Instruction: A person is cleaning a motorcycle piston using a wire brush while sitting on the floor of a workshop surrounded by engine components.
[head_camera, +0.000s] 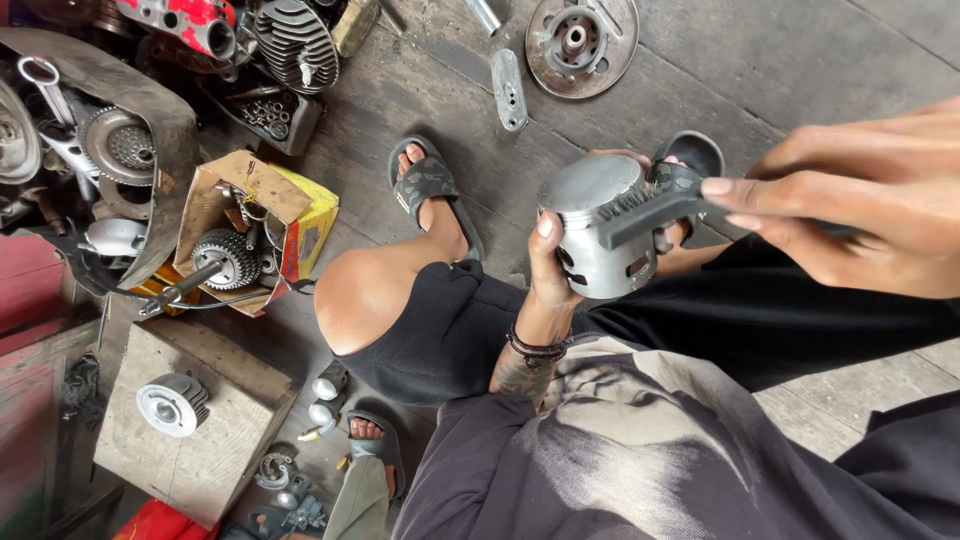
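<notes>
Left hand (548, 262) wraps grey cylindrical metal piston (598, 237), thumb on its side, held above person's knees. Right hand (860, 200) pinches dark flat metal tool (660, 212), tip resting against piston's upper edge (tool's exact kind unclear). On floor below: round metal disc (581, 43), open cardboard box (255, 220) with toothed gear inside, wooden block (205, 415) carrying small round grey part (170, 402).

Soft, even daylight, moderately bright, no hard shadows on the grey concrete floor (760, 70), mild sheen on the silver metal piston (597, 240), right hand (860, 205) close to the lens and slightly soft, wide-angle stretch at the edges, left corner clutter darker, centre sharp
</notes>
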